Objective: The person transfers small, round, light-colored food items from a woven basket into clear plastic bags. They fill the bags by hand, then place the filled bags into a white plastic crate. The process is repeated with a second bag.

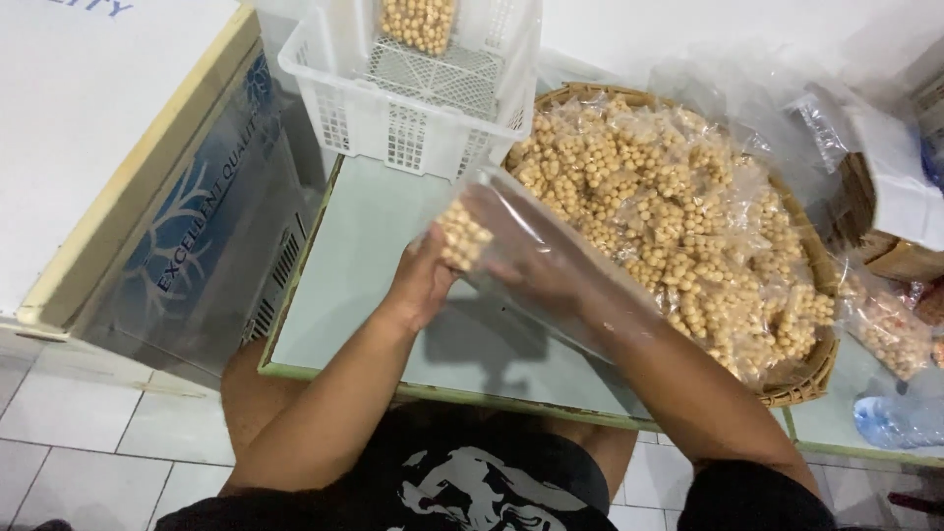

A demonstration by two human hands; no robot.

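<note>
Surroundings: a pale green table (364,256) is seen from above, with a white and blue chest appliance (118,167) standing just left of it and white floor tiles (69,433) below.
In the way: a white plastic crate (413,108) is set at the far edge of the table, right behind the hands; the round woven tray (811,379) is pressed in beside it on the right.
Right edge: a brown cardboard box (900,251) and a clear plastic bottle (900,418) are glimpsed, with loose clear wrapping (747,88) heaped behind the tray.
Left hand (423,280): its grip is closed around the lower end of a clear plastic bag (511,236), where a small clump of round beige snack balls (462,236) is gathered.
Right hand (536,270): it is pushed inside or behind the same bag and seen only through the film; how far its grip is closed cannot be told.
Bag position: it is held up above the table, between crate and tray, tilted up to the right.
Tray contents: many sealed packets (678,216) of the same balls are piled high.
Crate contents: one filled packet (418,22) is lying at the back.
</note>
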